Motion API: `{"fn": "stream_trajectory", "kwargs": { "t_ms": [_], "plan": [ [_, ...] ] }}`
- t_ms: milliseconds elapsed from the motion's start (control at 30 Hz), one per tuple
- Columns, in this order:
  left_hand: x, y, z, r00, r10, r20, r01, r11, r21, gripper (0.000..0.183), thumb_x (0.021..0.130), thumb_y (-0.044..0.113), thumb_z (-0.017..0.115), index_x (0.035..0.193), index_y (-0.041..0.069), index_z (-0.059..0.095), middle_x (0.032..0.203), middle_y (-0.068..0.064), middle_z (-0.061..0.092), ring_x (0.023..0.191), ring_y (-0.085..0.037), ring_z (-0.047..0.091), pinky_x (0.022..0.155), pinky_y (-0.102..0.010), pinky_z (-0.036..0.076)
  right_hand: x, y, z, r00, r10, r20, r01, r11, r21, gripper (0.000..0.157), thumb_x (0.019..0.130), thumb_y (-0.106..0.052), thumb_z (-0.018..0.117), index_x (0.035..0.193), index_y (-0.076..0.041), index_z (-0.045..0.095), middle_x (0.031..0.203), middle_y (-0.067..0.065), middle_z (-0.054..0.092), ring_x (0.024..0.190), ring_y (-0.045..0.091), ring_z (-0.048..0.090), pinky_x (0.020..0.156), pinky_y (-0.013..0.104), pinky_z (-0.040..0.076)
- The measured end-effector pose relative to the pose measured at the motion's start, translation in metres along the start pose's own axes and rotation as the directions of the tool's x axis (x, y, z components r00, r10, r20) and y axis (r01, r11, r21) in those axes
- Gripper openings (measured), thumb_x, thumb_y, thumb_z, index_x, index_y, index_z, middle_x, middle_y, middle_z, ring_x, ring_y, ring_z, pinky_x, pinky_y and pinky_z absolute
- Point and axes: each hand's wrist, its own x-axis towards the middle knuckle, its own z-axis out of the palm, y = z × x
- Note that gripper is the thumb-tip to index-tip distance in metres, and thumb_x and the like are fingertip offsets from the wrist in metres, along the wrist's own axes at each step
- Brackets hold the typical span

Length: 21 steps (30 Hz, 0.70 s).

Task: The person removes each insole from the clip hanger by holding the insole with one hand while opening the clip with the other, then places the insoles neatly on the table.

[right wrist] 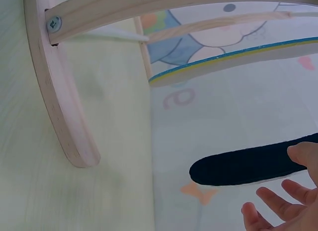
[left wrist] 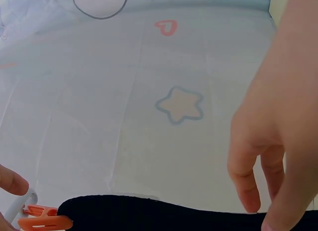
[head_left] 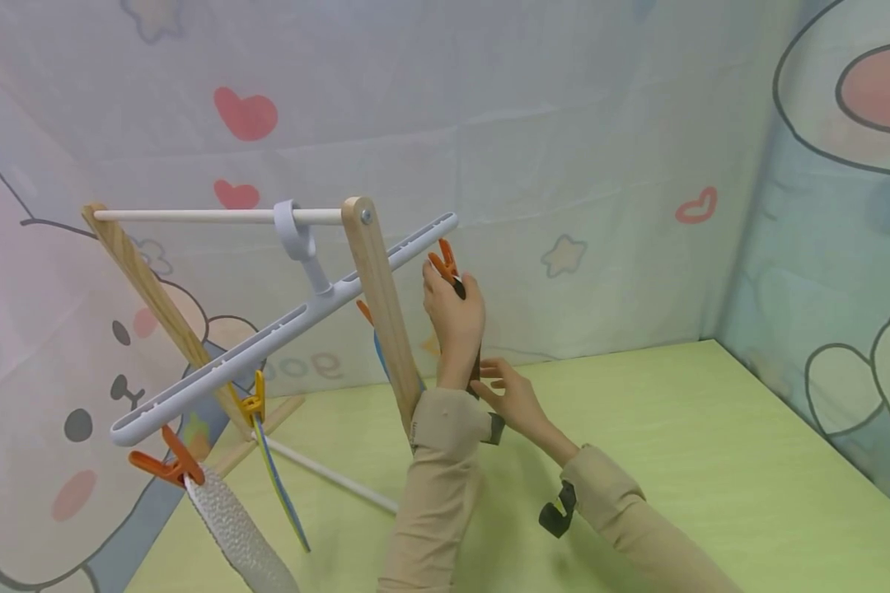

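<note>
My left hand [head_left: 456, 317] is raised under the hanger's far end, fingers and thumb on either side of an orange clip [head_left: 445, 262]. Whether it pinches the clip cannot be told; in the left wrist view only two fingertips [left wrist: 14, 182] show near it. That clip bites a flat black piece shaped like an insole [left wrist: 119, 213]. Lower down, my right hand [head_left: 515, 399] is at the same black piece, its thumb against it and its other fingers spread apart [right wrist: 278, 203]. The grey hanger [head_left: 267, 338] hangs tilted from the rod [head_left: 185, 216] of a wooden stand.
Another orange clip [head_left: 170, 461] holds a white textured piece [head_left: 237, 527] at the hanger's near end. A yellow clip [head_left: 252, 403] holds a thin blue-and-yellow piece [head_left: 282, 486]. The stand's wooden upright [head_left: 381, 305] is just left of my left hand. Green tabletop [head_left: 712, 461] extends rightward.
</note>
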Motion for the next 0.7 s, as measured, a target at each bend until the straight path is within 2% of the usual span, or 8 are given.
{"fn": "stream_trajectory", "kwargs": {
  "t_ms": [233, 533, 700],
  "plan": [
    [0.004, 0.002, 0.002, 1.0, 0.013, -0.017, -0.013, 1.0, -0.011, 0.058, 0.093, 0.015, 0.045, 0.14, -0.003, 0.017, 0.133, -0.02, 0.04, 0.117, -0.036, 0.043, 0.096, -0.046, 0.038, 0.001, 0.003, 0.001, 1.0, 0.0, 0.013, 0.0, 1.0, 0.018, 0.038, 0.089, -0.02, 0.055, 0.122, -0.002, 0.046, 0.123, 0.02, 0.053, 0.113, 0.037, 0.05, 0.093, 0.049, 0.042],
    [0.01, 0.003, 0.007, 0.994, 0.022, -0.103, -0.025, 0.999, -0.035, 0.062, 0.091, 0.013, 0.047, 0.14, -0.007, 0.015, 0.134, -0.023, 0.039, 0.12, -0.035, 0.043, 0.101, -0.043, 0.036, 0.0, 0.008, 0.005, 0.999, -0.045, -0.004, 0.045, 0.999, -0.005, 0.034, 0.09, -0.012, 0.053, 0.119, 0.002, 0.046, 0.118, 0.023, 0.055, 0.106, 0.04, 0.054, 0.089, 0.046, 0.046],
    [0.013, 0.005, 0.008, 0.992, 0.001, -0.125, -0.002, 1.0, -0.002, 0.062, 0.09, 0.015, 0.049, 0.139, -0.007, 0.018, 0.132, -0.023, 0.042, 0.116, -0.037, 0.045, 0.096, -0.048, 0.038, 0.0, 0.007, 0.006, 0.998, -0.058, -0.002, 0.058, 0.998, -0.006, 0.038, 0.087, -0.01, 0.056, 0.121, 0.005, 0.044, 0.117, 0.026, 0.054, 0.105, 0.043, 0.053, 0.089, 0.048, 0.045]
  ]
}}
